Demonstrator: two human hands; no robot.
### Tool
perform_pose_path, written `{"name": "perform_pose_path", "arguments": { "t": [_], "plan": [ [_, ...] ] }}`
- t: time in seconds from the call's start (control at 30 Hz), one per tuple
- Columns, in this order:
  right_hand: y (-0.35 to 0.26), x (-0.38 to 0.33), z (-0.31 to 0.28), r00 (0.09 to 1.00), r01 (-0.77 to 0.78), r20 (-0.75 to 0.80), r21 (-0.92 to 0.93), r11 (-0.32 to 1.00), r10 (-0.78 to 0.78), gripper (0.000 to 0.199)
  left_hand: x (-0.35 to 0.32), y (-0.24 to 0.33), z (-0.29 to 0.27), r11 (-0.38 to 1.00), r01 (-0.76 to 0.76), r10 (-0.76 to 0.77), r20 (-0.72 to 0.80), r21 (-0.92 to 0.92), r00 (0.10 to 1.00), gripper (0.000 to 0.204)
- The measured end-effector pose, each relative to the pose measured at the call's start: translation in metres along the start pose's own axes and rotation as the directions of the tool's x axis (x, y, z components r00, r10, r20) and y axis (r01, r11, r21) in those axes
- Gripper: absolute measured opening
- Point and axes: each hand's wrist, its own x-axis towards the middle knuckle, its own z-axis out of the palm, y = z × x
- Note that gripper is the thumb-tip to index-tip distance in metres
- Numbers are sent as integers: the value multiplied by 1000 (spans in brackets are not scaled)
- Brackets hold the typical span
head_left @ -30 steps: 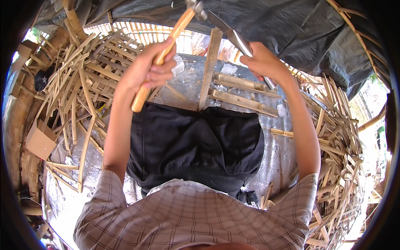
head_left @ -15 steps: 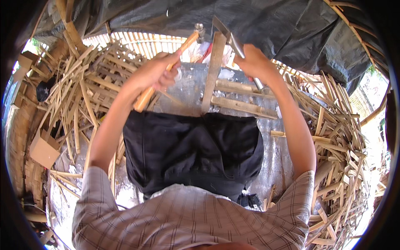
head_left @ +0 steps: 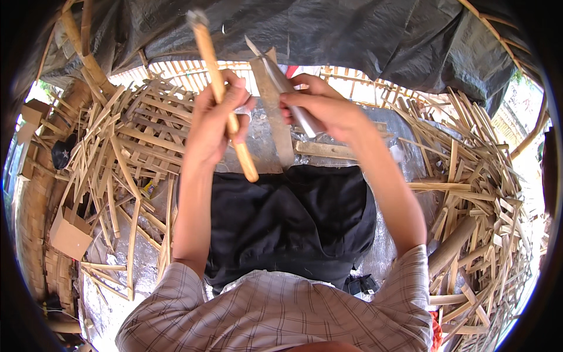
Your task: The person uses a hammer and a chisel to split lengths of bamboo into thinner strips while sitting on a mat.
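Note:
My left hand [head_left: 216, 124] grips the wooden handle of a hammer [head_left: 207, 51], which points almost straight up, its head near the top edge of the view. My right hand [head_left: 321, 109] is closed on the metal handle of a knife [head_left: 274, 69]. The blade rests on the top end of an upright bamboo slat [head_left: 277, 123] that stands in front of my lap. The hammer is to the left of the slat and apart from the blade.
Heaps of split bamboo strips lie on the left [head_left: 120, 154] and on the right [head_left: 484, 196]. A black tarp [head_left: 363, 35] hangs overhead. A short bamboo piece [head_left: 326, 150] lies past my knees. A cardboard box [head_left: 69, 236] sits at the lower left.
The hammer came down near the knife on the slat's top, then swung back left and up, and now stands nearly vertical. My right hand has kept the knife on the slat.

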Motion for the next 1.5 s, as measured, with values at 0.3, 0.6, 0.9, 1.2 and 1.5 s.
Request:
{"name": "perform_pose_path", "arguments": {
  "t": [0.3,0.6,0.9,1.2,1.5],
  "plan": [
    [85,18,81,679,612,-185,-393,686,-711,35,-5,-66,-9,801,124,-288,-196,-585,937,42],
    [81,3,67,741,544,-30,-559,626,-671,22,-4,-56,-26,959,81,-87,-10,-270,996,10],
    [58,-30,73,834,440,149,-762,476,-532,50,2,-50,-20,955,39,-38,-11,295,999,23],
    [69,-56,61,886,358,-74,-518,777,-458,49,18,-78,20,886,-93,93,23,455,995,34],
    [82,-56,56,891,344,-204,-278,897,-405,39,7,-70,23,786,-263,131,265,560,955,33]
  ]
}}
